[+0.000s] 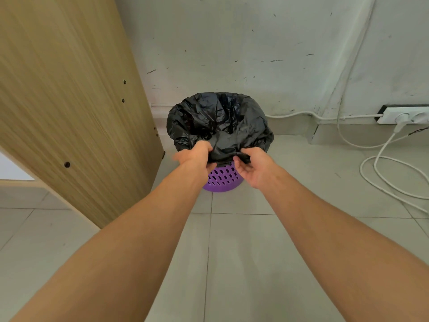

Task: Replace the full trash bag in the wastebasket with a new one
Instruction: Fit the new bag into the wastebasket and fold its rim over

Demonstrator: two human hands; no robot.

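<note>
A purple perforated wastebasket [222, 180] stands on the tiled floor against the wall. A black trash bag [216, 119] lines it, its mouth open and its edge folded down over the rim. My left hand [197, 156] grips the bag's near edge at the left of the rim. My right hand [253, 166] pinches the same folded edge a little to the right. The bag's inside looks dark, and its contents are hidden.
A light wooden furniture panel [69, 101] rises close on the left of the basket. A white power strip [404, 116] lies by the wall at the right, with white cables [380, 163] looping over the floor. The scuffed wall [232, 43] is right behind the basket.
</note>
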